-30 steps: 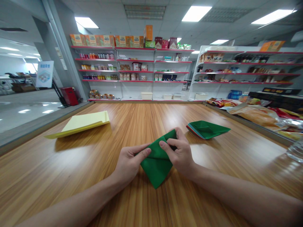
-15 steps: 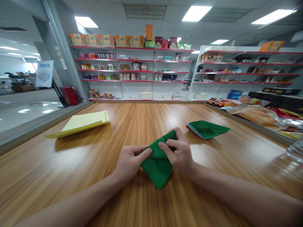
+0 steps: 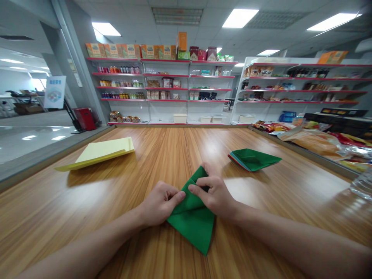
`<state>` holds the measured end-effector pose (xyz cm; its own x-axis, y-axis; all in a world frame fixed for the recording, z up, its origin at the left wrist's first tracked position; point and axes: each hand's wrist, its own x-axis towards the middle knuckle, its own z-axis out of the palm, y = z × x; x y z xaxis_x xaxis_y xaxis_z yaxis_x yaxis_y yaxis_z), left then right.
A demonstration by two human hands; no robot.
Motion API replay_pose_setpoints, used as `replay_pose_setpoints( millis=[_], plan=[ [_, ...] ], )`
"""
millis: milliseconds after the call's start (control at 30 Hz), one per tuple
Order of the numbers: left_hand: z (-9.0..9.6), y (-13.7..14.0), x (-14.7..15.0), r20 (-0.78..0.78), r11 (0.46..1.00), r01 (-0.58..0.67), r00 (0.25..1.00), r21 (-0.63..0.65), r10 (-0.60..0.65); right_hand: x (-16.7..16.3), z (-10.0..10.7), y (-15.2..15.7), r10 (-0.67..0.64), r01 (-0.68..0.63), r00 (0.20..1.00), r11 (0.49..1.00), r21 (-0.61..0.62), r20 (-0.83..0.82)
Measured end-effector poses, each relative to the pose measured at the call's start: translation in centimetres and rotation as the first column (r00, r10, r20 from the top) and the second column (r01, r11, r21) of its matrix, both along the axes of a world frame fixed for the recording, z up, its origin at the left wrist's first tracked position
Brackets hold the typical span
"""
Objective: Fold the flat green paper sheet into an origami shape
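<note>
Yellow paper sheets (image 3: 104,151) lie at left on wooden table (image 3: 87,205). Left hand (image 3: 159,203) next, thumb on top, fingers curled, pinching left edge of green folded paper (image 3: 194,228). Green folded paper sits at near middle of table, one corner pointing toward wearer. Right hand (image 3: 219,195) grips its upper right part, thumb and finger pressed on face. Farther right, green-topped folded stack (image 3: 257,159) shows red and blue edges. Far right, clear object (image 3: 363,186), perhaps plastic, cut off by view's edge.
</note>
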<state>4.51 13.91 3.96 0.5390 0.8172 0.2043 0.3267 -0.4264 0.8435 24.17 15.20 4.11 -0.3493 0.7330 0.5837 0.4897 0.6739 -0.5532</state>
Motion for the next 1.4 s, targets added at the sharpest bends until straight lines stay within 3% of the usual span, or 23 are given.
replay_pose_setpoints(
  millis=[67, 167, 267, 333, 533, 633, 900, 1167, 1400],
  plan=[
    [-0.1, 0.1, -0.1, 0.054, 0.989, 0.043, 0.998, -0.140, -0.036, 0.0, 0.1, 0.0, 0.003, -0.004, 1.000, 1.000, -0.012, -0.009],
    [-0.5, 0.5, -0.3, 0.161, 0.913, 0.175, 0.979, -0.368, -0.122, 0.1, 0.3, 0.0, 0.021, -0.022, 0.999, 1.000, -0.019, -0.027],
    [-0.7, 0.9, -0.6, 0.281, 0.842, 0.289, 0.944, -0.455, -0.173, 0.2, 0.5, 0.3, 0.035, -0.036, 0.998, 0.999, -0.026, -0.047],
    [-0.6, 1.0, -0.7, 0.297, 0.835, 0.298, 0.940, -0.462, -0.170, 0.3, 0.5, 0.6, 0.035, -0.036, 0.998, 0.999, -0.031, -0.050],
    [0.2, 0.6, -0.3, 0.021, 0.851, 0.227, 0.969, -0.474, -0.246, 0.5, 0.1, 0.8, 0.040, -0.040, 0.999, 0.999, -0.023, -0.023],
    [0.5, 0.4, 0.0, -0.032, 0.858, 0.179, 0.975, -0.481, -0.221, 0.4, 0.1, 0.8, 0.032, -0.032, 0.999, 0.999, -0.020, -0.005],
    [0.7, 0.2, 0.2, 0.029, 0.860, 0.178, 0.982, -0.478, -0.188, 0.4, 0.3, 0.8, 0.021, -0.021, 1.000, 1.000, -0.008, -0.007],
    [-1.1, 1.0, -0.5, 0.286, 0.783, 0.329, 0.937, -0.527, -0.201, 0.4, 0.3, 0.8, 0.049, -0.049, 0.999, 0.999, -0.017, 0.010],
    [-0.7, 0.7, -0.4, 0.135, 0.835, 0.312, 0.950, -0.453, -0.282, 0.5, 0.3, 0.7, 0.046, -0.046, 0.999, 0.999, -0.014, 0.010]
  ],
)
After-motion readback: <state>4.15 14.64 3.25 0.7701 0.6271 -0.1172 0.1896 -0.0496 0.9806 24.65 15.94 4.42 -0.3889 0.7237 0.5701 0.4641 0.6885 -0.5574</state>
